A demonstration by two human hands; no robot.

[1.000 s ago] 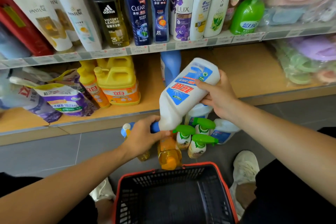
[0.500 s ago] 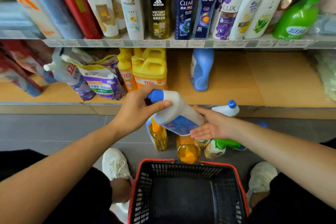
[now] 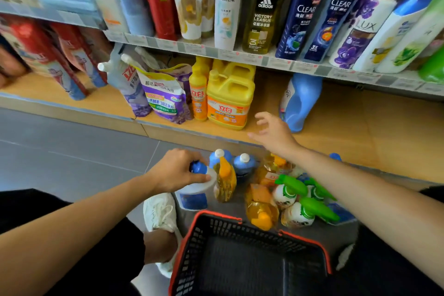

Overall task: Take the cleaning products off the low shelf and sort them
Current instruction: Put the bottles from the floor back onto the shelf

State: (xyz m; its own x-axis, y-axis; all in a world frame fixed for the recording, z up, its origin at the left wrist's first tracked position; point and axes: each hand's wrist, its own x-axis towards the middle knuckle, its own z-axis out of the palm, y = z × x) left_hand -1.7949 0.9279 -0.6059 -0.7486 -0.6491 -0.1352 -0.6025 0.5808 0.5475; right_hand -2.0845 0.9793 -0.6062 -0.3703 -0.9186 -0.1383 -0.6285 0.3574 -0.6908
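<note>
My left hand [image 3: 177, 170] grips the neck of a white bottle with a blue cap [image 3: 195, 191] that stands on the grey floor. Beside it stand two more blue-capped bottles [image 3: 243, 163], several amber bottles with orange caps [image 3: 224, 181] and green-trigger spray bottles [image 3: 298, 206]. My right hand [image 3: 274, 133] hovers open above the edge of the low wooden shelf [image 3: 336, 132], fingers spread, between a yellow jug [image 3: 230, 98] and a blue bottle [image 3: 301, 101]. A slim yellow bottle [image 3: 199, 94] and purple refill pouches [image 3: 165, 96] stand on the shelf further left.
A black basket with a red rim [image 3: 249, 257] sits on the floor just in front of me, between my white shoes [image 3: 159, 214]. The upper shelf [image 3: 240, 55] carries shampoo bottles. Red packs [image 3: 60, 60] stand at the far left of the low shelf.
My left hand has lowered the white bottle upright onto the floor at the left of the group. My right hand let go of it and rose toward the low shelf.
</note>
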